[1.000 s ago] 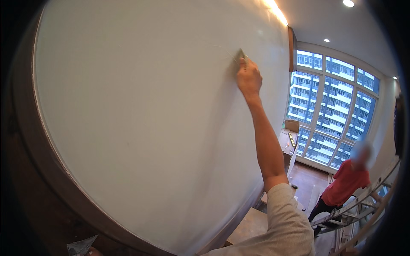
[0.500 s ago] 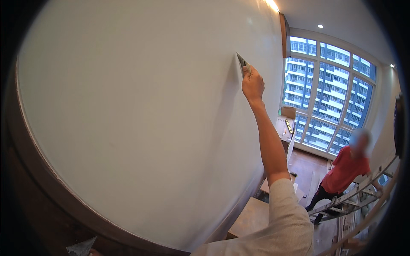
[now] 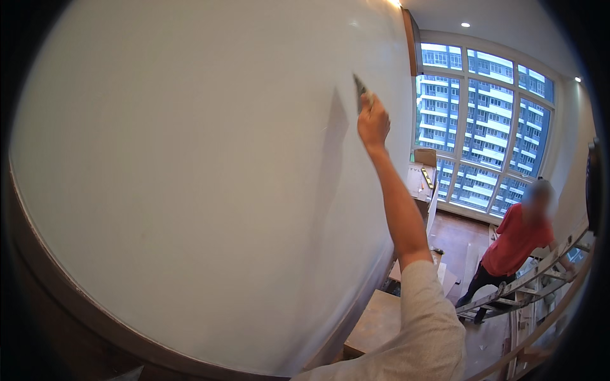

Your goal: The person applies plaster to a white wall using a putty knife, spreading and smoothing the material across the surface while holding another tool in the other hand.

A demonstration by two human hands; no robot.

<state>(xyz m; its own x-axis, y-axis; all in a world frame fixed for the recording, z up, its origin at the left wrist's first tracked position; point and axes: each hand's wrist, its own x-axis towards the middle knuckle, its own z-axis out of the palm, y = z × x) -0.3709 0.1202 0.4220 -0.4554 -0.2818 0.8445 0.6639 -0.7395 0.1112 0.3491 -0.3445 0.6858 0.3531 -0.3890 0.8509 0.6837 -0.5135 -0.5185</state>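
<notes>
My right hand is raised at arm's length, closed round a putty knife. Its thin blade points up and a little left, in front of the large pale wall. A gap lies between the blade and its shadow on the wall, so the blade seems to stand off the surface. At the lower left edge only the corner of a second flat, greyish blade shows. My left hand is out of the picture.
A person in a red shirt stands at the right beside a ladder. Below my arm is a brown board-like surface. A yellow level lies near the tall window. A dark ledge borders the wall.
The putty knife has come away from the wall, its shadow now apart from the blade. The second blade has dropped mostly out of view, with the fingertip beside it. My view has shifted slightly.
</notes>
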